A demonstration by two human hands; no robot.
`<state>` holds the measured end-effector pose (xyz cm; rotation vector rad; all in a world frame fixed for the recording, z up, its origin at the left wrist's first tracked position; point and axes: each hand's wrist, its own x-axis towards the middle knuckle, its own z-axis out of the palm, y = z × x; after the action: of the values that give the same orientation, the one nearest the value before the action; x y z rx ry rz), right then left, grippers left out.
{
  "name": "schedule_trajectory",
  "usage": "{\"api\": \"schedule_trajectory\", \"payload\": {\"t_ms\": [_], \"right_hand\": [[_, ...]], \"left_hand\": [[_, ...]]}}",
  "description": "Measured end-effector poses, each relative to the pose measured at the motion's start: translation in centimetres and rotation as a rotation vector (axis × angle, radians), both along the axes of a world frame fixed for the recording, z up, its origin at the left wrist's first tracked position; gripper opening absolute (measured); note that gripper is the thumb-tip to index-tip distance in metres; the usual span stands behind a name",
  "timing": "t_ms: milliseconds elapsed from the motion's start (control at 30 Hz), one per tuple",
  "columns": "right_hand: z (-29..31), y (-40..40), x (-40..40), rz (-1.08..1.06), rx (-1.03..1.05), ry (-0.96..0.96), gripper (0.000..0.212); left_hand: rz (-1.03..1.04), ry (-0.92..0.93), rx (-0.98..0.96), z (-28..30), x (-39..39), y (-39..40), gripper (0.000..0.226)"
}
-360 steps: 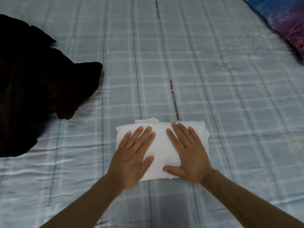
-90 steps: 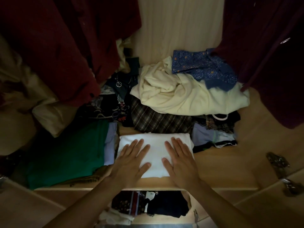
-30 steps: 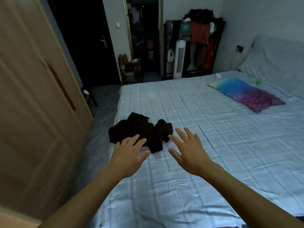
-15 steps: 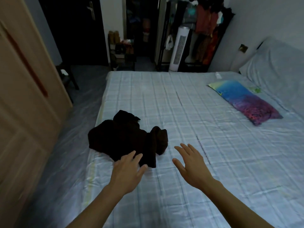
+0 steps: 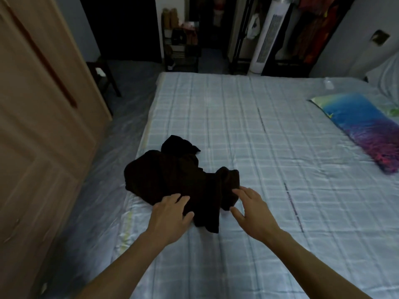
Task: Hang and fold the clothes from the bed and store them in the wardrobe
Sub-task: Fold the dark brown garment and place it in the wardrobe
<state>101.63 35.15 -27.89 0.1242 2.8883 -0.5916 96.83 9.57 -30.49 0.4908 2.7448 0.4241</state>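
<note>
Pale checked sheets cover the bed (image 5: pixel 269 130), where a crumpled dark garment (image 5: pixel 179 180) lies near its left edge. Left hand (image 5: pixel 170 216) reaches over the garment's near edge, grip wide, fingers spread. Right hand (image 5: pixel 253 212) hovers just right of it, grip likewise wide. Far right lies a colourful pillow (image 5: pixel 364 128); at left stands a wooden wardrobe door (image 5: pixel 38 130).

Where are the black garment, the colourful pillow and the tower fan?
black garment (image 5: pixel 172 180), head view, middle of the crumpled heap
colourful pillow (image 5: pixel 358 124), head view, centre of its top face
tower fan (image 5: pixel 266 37), head view, front grille
</note>
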Motion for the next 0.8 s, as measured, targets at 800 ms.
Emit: {"api": "schedule_trajectory", "payload": {"t_ms": [800], "right_hand": [[-21.2, -3.0, -8.5, -0.511, -0.418, -0.291, 0.025]], "left_hand": [[-0.022, -0.12, -0.294, -16.7, -9.2, 8.0, 0.08]]}}
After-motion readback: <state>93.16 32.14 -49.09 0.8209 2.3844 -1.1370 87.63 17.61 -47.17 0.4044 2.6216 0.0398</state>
